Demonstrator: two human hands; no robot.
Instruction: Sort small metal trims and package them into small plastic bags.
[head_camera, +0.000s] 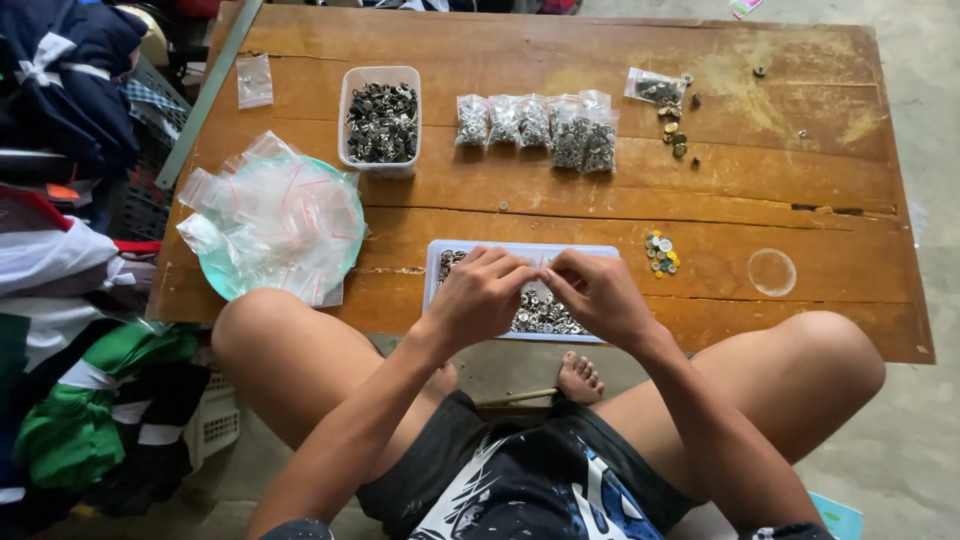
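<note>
Fingertips of my left hand (482, 292) and right hand (597, 290) meet, pinched together over the pale blue tray (440, 254) of small metal snaps (540, 315); whatever sits between them is too small to tell. The snaps lie directly beneath my knuckles. Farther up the wooden table (760, 180), five filled little bags (540, 125) stand in a row, so some are packed. A tub of dark fasteners (380, 120) and a heap of empty zip bags (275, 215) on a green plate suggest plenty left.
</note>
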